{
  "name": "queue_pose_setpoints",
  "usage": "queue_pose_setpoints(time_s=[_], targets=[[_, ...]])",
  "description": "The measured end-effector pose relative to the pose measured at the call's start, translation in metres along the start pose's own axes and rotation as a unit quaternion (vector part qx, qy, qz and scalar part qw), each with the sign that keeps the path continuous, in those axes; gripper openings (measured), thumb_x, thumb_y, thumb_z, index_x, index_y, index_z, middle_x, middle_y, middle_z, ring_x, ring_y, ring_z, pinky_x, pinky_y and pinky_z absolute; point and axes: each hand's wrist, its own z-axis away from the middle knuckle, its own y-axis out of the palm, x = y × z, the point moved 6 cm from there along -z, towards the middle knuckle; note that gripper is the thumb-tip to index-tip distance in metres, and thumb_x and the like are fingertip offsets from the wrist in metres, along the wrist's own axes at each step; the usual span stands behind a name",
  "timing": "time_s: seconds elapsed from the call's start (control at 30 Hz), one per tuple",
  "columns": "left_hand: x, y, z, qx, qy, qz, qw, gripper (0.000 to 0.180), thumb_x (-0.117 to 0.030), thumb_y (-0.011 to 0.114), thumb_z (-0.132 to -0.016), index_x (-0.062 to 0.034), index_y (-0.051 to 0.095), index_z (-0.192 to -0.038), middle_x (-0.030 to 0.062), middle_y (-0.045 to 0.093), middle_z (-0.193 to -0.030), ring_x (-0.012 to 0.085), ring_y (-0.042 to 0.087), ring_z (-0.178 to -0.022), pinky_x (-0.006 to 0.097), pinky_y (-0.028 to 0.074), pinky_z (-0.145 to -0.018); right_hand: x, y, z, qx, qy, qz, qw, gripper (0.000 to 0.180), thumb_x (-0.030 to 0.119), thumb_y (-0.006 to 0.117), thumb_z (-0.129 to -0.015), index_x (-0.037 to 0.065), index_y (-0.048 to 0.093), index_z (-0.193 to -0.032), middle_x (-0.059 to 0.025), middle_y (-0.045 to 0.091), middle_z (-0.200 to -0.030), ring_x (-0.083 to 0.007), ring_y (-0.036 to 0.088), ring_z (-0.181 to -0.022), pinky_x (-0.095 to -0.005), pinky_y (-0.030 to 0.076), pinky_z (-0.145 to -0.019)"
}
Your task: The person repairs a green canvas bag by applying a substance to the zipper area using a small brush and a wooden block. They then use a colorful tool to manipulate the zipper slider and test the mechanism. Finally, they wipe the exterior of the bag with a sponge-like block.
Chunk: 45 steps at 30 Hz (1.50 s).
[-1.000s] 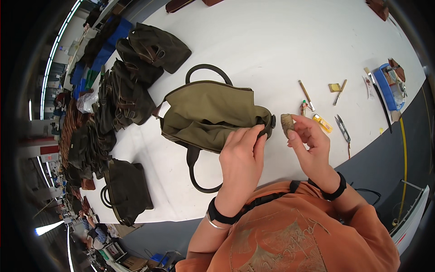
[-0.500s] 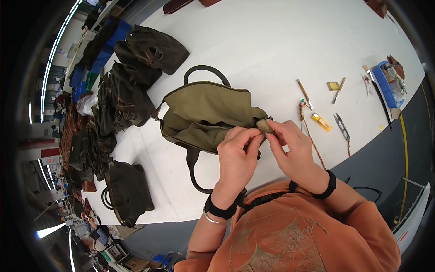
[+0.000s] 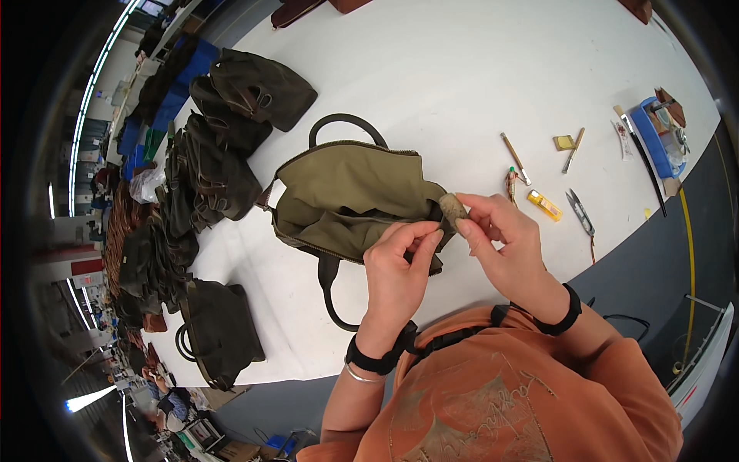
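An open olive-green bag (image 3: 369, 173) lies on the white table in front of me, its zip undone and its lining showing. One dark handle (image 3: 346, 119) arcs out at its far side, another (image 3: 331, 292) at its near side. My left hand (image 3: 400, 266) pinches the bag's edge at its right end, near the zip. Between the thumb and fingers of my right hand (image 3: 500, 242) is a small, stubby tan-brown block (image 3: 452, 206), worn and rounded. It is held just above that same edge; whether it touches cannot be made out.
Dark bags (image 3: 262, 88) are heaped along the table's left side, with another bag (image 3: 223, 331) near the front left. At right lie a brush (image 3: 516, 158), a yellow cutter (image 3: 545, 205), thread snips (image 3: 581, 212), a small yellow block (image 3: 564, 142) and a blue tool tray (image 3: 654, 142).
My right hand has shifted slightly right and up with the tan-brown block, a little farther from my left fingers. My left hand still pinches the bag's edge.
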Motion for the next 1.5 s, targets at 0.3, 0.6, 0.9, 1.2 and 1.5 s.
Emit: queue_pose_setpoints(time_s=[0.3,0.6,0.9,1.2,1.5], targets=[[0.003,0.001,0.002,0.006,0.010,0.012,1.000,0.010,-0.002,0.068,-0.084,0.0018,0.068,-0.094,0.0095,0.065,-0.078,0.0151,0.060,-0.063,0.027,0.048,-0.060,0.007,0.010,-0.001,-0.029,-0.131,0.104,0.986,0.028,-0.003,0.064,-0.083,0.002,0.062,-0.111,-0.0095,0.057,-0.080,-0.0193,0.056,-0.056,-0.0301,0.045,-0.049],[0.003,0.002,0.006,0.002,0.022,-0.003,1.000,0.010,-0.002,0.069,-0.084,0.0017,0.067,-0.094,0.0093,0.065,-0.078,0.0152,0.060,-0.062,0.026,0.048,-0.059,0.009,0.011,0.003,0.001,-0.120,0.120,0.985,0.027,-0.003,0.065,-0.083,0.001,0.063,-0.110,-0.0094,0.059,-0.082,-0.0170,0.058,-0.059,-0.0266,0.048,-0.051],[0.010,0.002,0.012,0.032,-0.086,0.096,0.991,0.025,-0.007,0.068,-0.088,0.0040,0.055,-0.106,0.0050,0.063,-0.080,0.0079,0.056,-0.066,0.020,0.046,-0.062,-0.061,-0.029,-0.016,-0.075,0.030,0.118,0.990,0.024,-0.001,0.063,-0.084,0.001,0.062,-0.108,-0.0106,0.060,-0.081,-0.0191,0.060,-0.062,-0.0285,0.052,-0.059],[-0.024,-0.014,-0.030,0.049,-0.062,-0.023,0.997,0.054,-0.018,0.039,-0.103,-0.0088,0.013,-0.150,0.0140,0.064,-0.089,0.0170,0.065,-0.067,0.027,0.055,-0.059,-0.113,-0.015,0.003,0.057,0.051,0.376,0.924,0.039,0.000,0.064,-0.079,0.004,0.059,-0.118,-0.0162,0.051,-0.122,-0.0321,0.055,-0.100,-0.0409,0.051,-0.082],[-0.020,-0.030,-0.003,0.048,-0.023,-0.083,0.995,0.064,-0.016,0.054,-0.097,-0.0054,0.019,-0.149,0.0166,0.065,-0.095,0.0247,0.065,-0.086,0.034,0.052,-0.076,-0.010,0.004,-0.022,0.217,-0.037,0.064,0.973,0.073,0.000,0.062,-0.076,0.006,0.034,-0.143,-0.0157,0.037,-0.142,-0.0321,0.041,-0.129,-0.0379,0.033,-0.109]])
